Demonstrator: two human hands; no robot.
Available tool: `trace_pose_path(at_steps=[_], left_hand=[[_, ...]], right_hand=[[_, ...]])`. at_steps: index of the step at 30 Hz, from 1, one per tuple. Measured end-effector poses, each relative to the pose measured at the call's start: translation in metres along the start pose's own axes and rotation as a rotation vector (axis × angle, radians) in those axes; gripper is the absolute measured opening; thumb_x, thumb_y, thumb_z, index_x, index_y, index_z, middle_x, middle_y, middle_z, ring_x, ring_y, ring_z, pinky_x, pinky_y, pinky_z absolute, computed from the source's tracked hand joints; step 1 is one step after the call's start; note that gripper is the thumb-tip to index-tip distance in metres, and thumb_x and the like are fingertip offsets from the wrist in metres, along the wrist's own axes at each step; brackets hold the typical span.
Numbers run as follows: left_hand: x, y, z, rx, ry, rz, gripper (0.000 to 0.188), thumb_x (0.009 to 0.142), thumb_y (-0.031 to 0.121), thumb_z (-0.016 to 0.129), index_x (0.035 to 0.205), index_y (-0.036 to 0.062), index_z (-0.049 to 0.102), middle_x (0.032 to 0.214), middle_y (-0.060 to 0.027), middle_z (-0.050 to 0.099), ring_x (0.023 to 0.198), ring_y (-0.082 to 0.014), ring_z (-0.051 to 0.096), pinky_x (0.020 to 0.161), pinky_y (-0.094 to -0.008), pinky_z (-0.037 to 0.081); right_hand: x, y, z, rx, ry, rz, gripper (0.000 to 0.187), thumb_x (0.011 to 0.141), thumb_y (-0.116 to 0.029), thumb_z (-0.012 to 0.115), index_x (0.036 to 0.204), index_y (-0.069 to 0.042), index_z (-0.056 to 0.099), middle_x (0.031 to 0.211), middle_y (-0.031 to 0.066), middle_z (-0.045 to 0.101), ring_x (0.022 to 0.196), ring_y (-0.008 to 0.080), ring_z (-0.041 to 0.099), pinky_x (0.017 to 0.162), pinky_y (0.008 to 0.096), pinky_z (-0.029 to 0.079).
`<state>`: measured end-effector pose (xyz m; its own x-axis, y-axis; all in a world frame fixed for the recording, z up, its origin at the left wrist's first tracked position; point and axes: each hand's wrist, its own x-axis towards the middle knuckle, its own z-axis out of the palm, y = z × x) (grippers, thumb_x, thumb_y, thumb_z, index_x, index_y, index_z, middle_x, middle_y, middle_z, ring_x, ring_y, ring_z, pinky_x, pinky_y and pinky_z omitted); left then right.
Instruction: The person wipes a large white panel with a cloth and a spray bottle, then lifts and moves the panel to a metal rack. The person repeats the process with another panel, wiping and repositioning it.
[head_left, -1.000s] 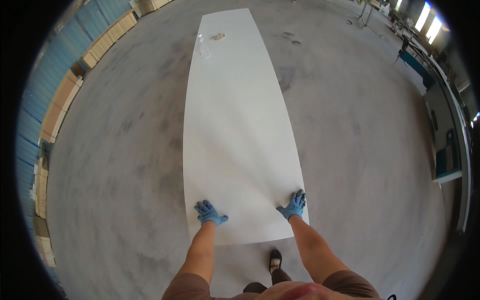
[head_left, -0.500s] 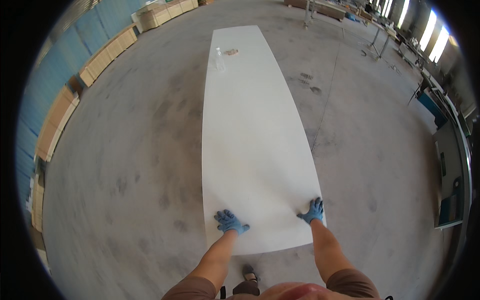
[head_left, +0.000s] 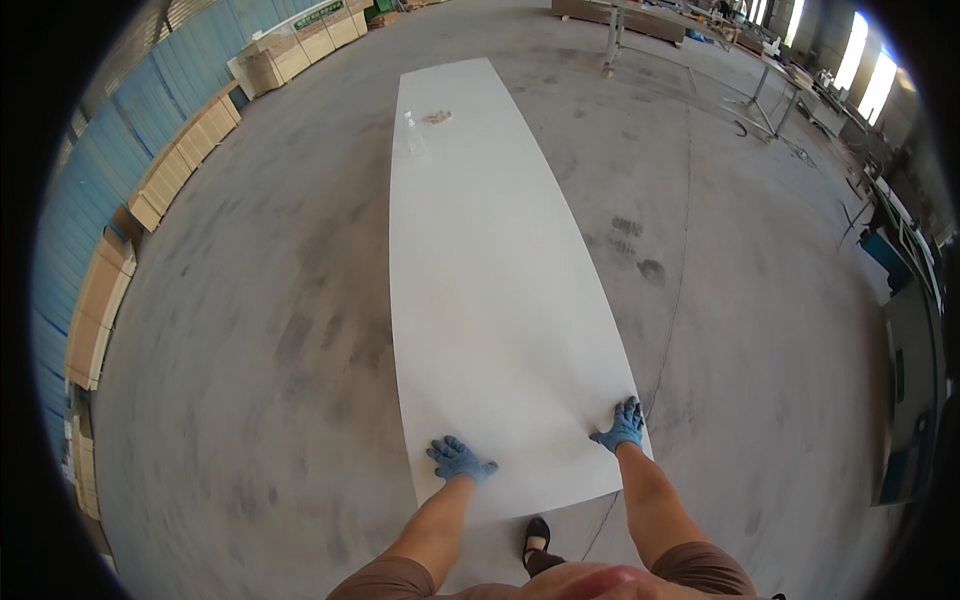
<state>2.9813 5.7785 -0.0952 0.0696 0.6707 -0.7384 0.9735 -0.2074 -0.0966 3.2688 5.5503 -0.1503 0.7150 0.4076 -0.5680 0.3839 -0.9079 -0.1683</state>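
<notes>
one long white panel (head_left: 490, 280) lay flat over the gray floor (head_left: 270, 400), directly ahead of the person; whether it touched the floor or stood raised could not be told. the panel's long axis ran away from the body, its far end leaning a little left. the left hand (head_left: 461, 460) and the right hand (head_left: 622, 427), both in blue gloves, rested on the panel's near end, well apart from each other, fingers spread and clamped on nothing. the right hand sat at the panel's right edge, closer to it than the left hand was to the left edge. on the panel's far part stood or lay a clear bottle (head_left: 414, 138), just beside a crumpled tan scrap (head_left: 438, 117). a dark shoe (head_left: 537, 533) showed just past the panel's near edge.
</notes>
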Motion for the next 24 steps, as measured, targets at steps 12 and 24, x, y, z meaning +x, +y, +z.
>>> trace_pose_path(at_steps=[12, 24], left_hand=[[0.381, 0.289, -0.409, -0.018, -0.015, 0.006, 0.145, 0.072, 0.068, 0.082, 0.163, 0.0015, -0.010, 0.169, -0.0305, -0.012, 0.155, -0.0527, -0.009, 0.116, -0.0687, 0.025], [0.753, 0.499, -0.831, -0.046, -0.005, 0.020, 0.148, 0.071, 0.069, 0.082, 0.162, -0.0006, -0.012, 0.168, -0.0316, -0.013, 0.155, -0.0526, -0.010, 0.117, -0.0691, 0.023]], right_hand=[[0.490, -0.283, -0.261, -0.008, 0.000, -0.002, 0.128, 0.074, -0.066, 0.080, 0.166, -0.007, 0.013, 0.173, 0.0186, -0.005, 0.160, 0.0350, -0.007, 0.130, 0.0436, 0.007], [0.930, -0.616, -0.483, 0.065, 0.055, -0.026, 0.130, 0.073, -0.062, 0.083, 0.166, -0.006, 0.011, 0.173, 0.0195, -0.006, 0.160, 0.0370, -0.006, 0.130, 0.0433, 0.006]])
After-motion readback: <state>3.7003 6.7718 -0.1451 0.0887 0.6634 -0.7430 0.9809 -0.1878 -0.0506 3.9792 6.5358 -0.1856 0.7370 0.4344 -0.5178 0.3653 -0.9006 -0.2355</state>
